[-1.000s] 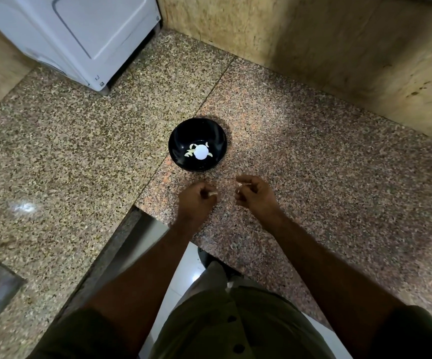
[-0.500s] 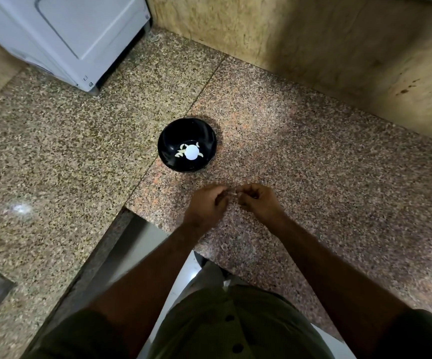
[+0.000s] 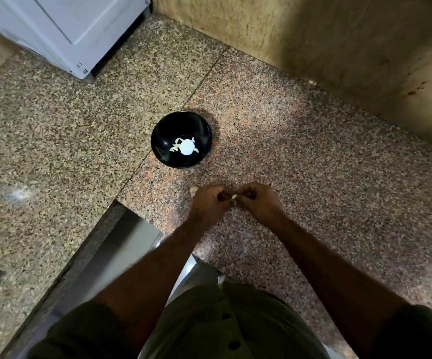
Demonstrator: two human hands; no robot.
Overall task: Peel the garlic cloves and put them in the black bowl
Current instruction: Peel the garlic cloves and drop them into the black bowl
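Just below the middle of the frame, the left hand and the right hand meet with curled fingers, pinching between them a small pale garlic clove. Most of the clove is hidden by the fingertips, so whether it is peeled cannot be told. A pale scrap pokes out at the upper left edge of the left hand; it may be skin or another clove, too small to make out. Both hands hover low over the speckled granite surface.

Above the hands, apart from them, the black bowl stands on the surface beside a seam between slabs. Inside it lie several peeled cloves around a round white spot at the bottom.

At the upper left, a white appliance is cut off by the frame edge. A tan stone wall runs along the upper right. The person's olive shirt fills the bottom.
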